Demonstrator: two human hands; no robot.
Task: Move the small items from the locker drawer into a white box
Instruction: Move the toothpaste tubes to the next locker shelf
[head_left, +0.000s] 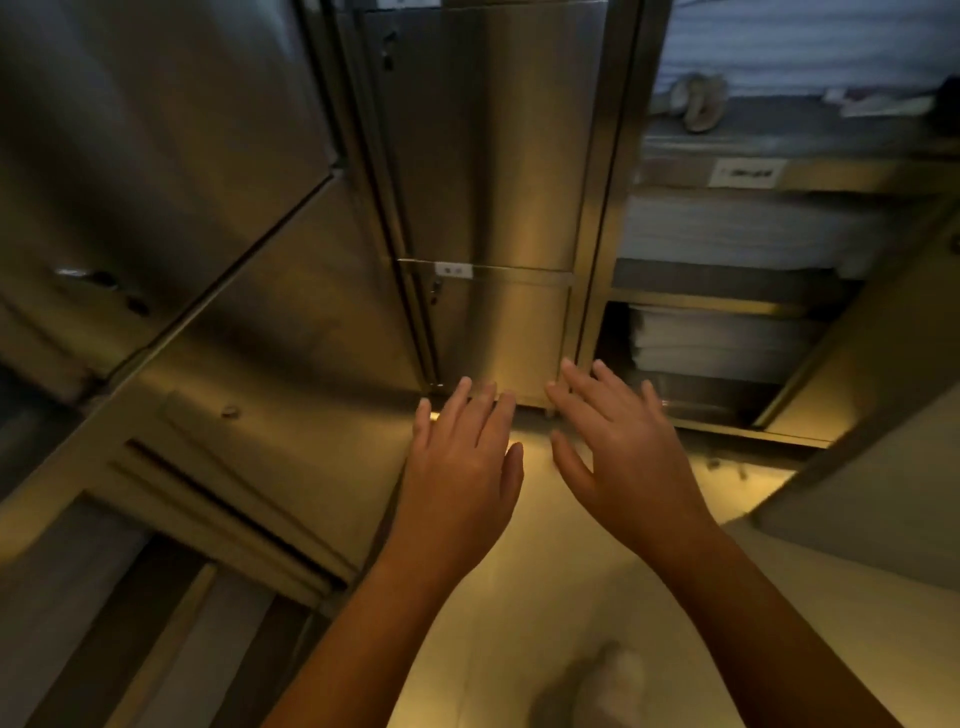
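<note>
Closed locker door (501, 332), shelves (727, 306) beside

light: dim, warm yellow
glare: soft sheen down the locker (498, 156), bright patch on the floor (519, 597)
blur: shoe (602, 686) at bottom edge smeared, shelves (727, 306) at right soft
distortion: straight lines lean near the corners

One wide-angle view, worn on the head, looks forward and down from close by at the steel locker (498, 208) and the floor (519, 597).
</note>
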